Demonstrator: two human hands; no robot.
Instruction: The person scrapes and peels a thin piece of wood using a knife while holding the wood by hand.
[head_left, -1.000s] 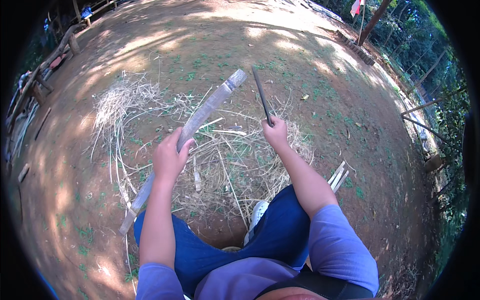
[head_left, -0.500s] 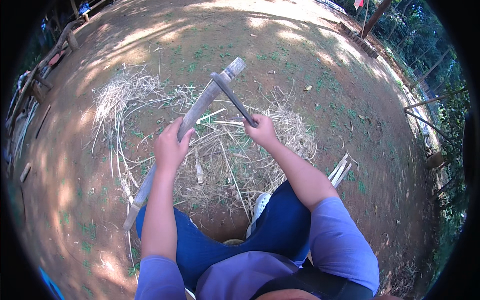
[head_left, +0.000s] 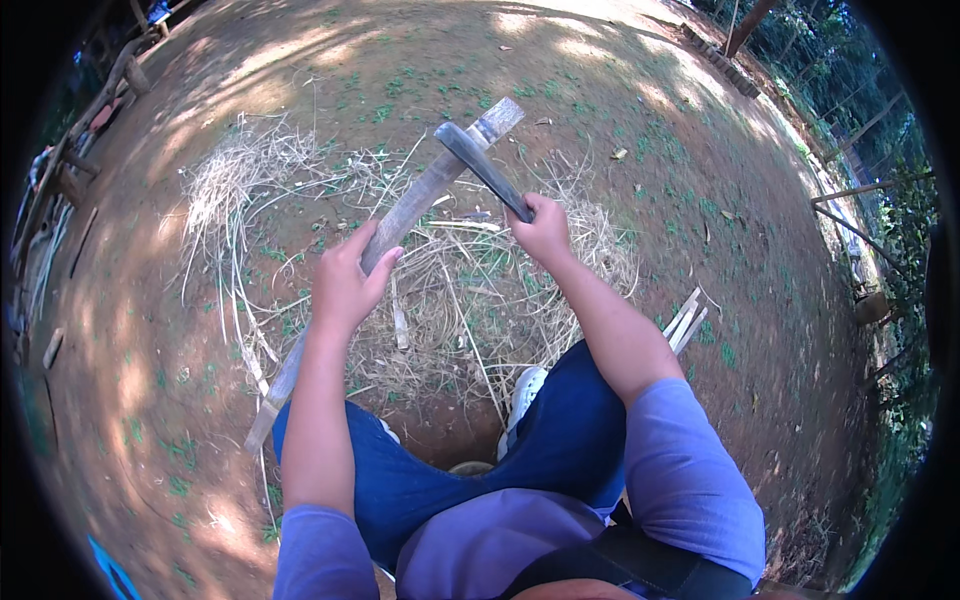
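My left hand [head_left: 345, 285] is closed around a long, greyish bamboo slat [head_left: 420, 195]. The slat runs slantwise, from beside my left knee up to its far end in front of me. My right hand [head_left: 541, 232] grips a dark, broad-bladed knife [head_left: 485, 170] near its lower end. The knife crosses the slat close to the far end, and its blunt, rounded tip sticks out past the slat's left side. Most of the knife's handle is hidden in my right fist.
Thin pale shavings [head_left: 470, 290] lie heaped on the earth between my feet and beyond, with another pile [head_left: 250, 170] at the far left. Several split strips [head_left: 686, 322] rest by my right knee. A rough wooden rail [head_left: 120, 70] borders the left side.
Both hands have shifted slightly; the right hand has moved right and toward the slat's far end. The knife has turned, so more of its flat side shows. The slat's far end has swung right.
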